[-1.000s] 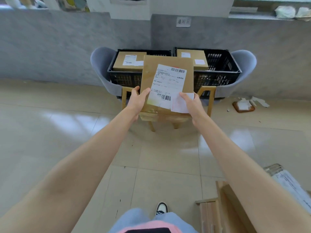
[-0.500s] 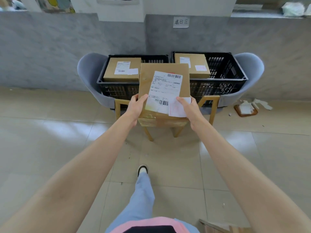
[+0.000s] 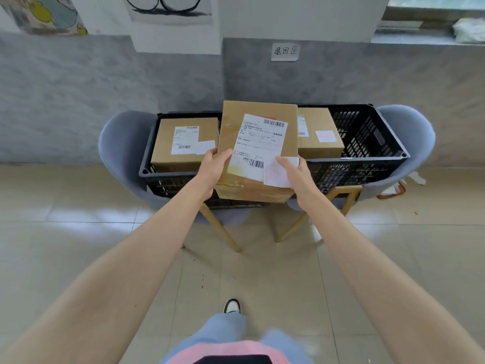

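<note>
While my left hand (image 3: 214,170) and right hand (image 3: 296,177) grip the parcel (image 3: 258,145) by its near corners, I should keep it level; the right crate (image 3: 367,158) has room beside its box (image 3: 319,132).

Tiled floor (image 3: 262,271) carries two grey chairs, side by side against wall. Left chair (image 3: 118,143) bears left black crate (image 3: 147,174), labelled box (image 3: 168,153) inside. Right chair (image 3: 409,132) bears right black crate (image 3: 367,127), second box (image 3: 320,145) at its left end. Paper scraps (image 3: 417,177) on floor beside right chair.
</note>
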`<state>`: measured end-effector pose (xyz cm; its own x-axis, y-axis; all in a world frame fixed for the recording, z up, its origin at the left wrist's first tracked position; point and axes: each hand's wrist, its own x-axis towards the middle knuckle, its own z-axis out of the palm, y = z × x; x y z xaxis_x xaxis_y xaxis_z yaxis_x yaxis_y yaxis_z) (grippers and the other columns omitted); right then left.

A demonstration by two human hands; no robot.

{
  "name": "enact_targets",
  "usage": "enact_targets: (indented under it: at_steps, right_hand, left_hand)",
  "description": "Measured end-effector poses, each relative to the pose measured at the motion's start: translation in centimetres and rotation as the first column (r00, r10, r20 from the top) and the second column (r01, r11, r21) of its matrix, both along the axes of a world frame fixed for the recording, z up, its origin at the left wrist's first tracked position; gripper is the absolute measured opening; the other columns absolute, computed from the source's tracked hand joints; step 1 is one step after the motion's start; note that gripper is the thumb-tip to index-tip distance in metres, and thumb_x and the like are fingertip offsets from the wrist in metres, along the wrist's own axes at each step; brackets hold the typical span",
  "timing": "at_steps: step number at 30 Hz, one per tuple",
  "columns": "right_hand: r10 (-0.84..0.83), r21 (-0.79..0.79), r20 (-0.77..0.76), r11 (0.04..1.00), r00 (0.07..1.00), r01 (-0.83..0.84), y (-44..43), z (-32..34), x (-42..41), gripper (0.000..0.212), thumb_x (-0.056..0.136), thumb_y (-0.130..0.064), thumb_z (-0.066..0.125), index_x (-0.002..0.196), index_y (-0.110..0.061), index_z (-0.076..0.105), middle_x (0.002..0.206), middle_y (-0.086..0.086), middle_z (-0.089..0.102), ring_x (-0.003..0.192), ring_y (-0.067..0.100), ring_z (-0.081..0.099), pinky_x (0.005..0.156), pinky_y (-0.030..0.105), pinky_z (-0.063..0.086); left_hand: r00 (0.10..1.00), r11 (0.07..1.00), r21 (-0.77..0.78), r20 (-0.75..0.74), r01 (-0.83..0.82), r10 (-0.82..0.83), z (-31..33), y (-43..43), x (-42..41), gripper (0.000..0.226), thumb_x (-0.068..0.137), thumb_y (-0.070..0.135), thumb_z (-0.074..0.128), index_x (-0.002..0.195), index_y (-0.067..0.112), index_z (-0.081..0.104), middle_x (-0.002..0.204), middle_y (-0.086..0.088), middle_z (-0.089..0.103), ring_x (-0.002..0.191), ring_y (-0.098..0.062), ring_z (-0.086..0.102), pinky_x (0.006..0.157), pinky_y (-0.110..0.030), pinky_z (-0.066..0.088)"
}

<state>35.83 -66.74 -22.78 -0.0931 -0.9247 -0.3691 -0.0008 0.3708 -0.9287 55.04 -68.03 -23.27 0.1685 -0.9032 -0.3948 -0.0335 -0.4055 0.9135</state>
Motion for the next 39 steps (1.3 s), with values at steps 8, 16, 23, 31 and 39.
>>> enact_targets:
  at_steps: [8, 16, 23, 31, 39]
  right_hand:
    - [-0.031, 0.064, -0.02, 0.997, 0.999, 0.033, -7.3, -1.5, 1.9, 0.066, 0.093, -0.031, 0.061, 0.147, -0.014, 0.027, 0.123, -0.002, 0.054, 0.105, 0.012, 0.052, 0.069, 0.018, 0.04]
    - [0.024, 0.128, -0.025, 0.992, 0.999, -0.02, -15.0, -3.0, 2.5, 0.069, 0.093, -0.033, 0.061, 0.148, -0.016, 0.024, 0.132, -0.003, 0.051, 0.109, 0.013, 0.05, 0.078, 0.022, 0.042]
    - [0.097, 0.225, 0.016, 0.969, 0.995, -0.098, -22.5, -5.5, 2.4, 0.074, 0.093, -0.035, 0.061, 0.151, -0.022, 0.017, 0.14, -0.005, 0.041, 0.124, 0.013, 0.039, 0.099, 0.032, 0.031]
    - [0.172, 0.317, 0.038, 0.932, 0.984, -0.176, -27.9, -8.6, 1.9, 0.073, 0.093, -0.035, 0.06, 0.151, -0.023, 0.018, 0.134, -0.009, 0.042, 0.114, 0.012, 0.039, 0.091, 0.031, 0.03]
    - [0.147, 0.433, 0.031, 0.89, 0.989, -0.146, -30.2, -12.7, 2.1, 0.076, 0.092, -0.036, 0.061, 0.151, -0.025, 0.016, 0.148, -0.003, 0.035, 0.12, 0.015, 0.035, 0.093, 0.032, 0.026]
  left_hand:
    - [0.999, 0.997, 0.059, -0.022, 0.04, -0.039, -1.6, -7.6, 1.8, 0.056, 0.095, 0.04, 0.052, 0.142, 0.017, 0.033, 0.131, -0.002, 0.055, 0.115, -0.02, 0.054, 0.094, -0.034, 0.044]
    - [0.998, 0.989, 0.139, -0.021, 0.054, -0.051, -3.2, -14.8, 2.9, 0.068, 0.09, 0.047, 0.057, 0.146, 0.021, 0.029, 0.139, -0.001, 0.049, 0.124, -0.023, 0.049, 0.107, -0.047, 0.038]
    - [1.0, 0.975, 0.221, -0.012, -0.001, 0.004, -5.4, -20.6, 2.9, 0.062, 0.095, 0.041, 0.052, 0.147, 0.019, 0.027, 0.139, 0.0, 0.049, 0.12, -0.019, 0.05, 0.103, -0.04, 0.041]
    - [1.0, 0.95, 0.311, 0.013, -0.019, 0.016, -8.5, -24.9, 2.4, 0.05, 0.101, 0.026, 0.045, 0.147, 0.015, 0.027, 0.137, 0.004, 0.046, 0.108, -0.012, 0.046, 0.083, -0.026, 0.041]
    - [1.0, 0.919, 0.393, 0.017, -0.023, 0.018, -12.1, -27.7, 2.4, 0.056, 0.098, 0.026, 0.05, 0.148, 0.017, 0.027, 0.139, -0.002, 0.048, 0.115, -0.018, 0.052, 0.098, -0.037, 0.046]
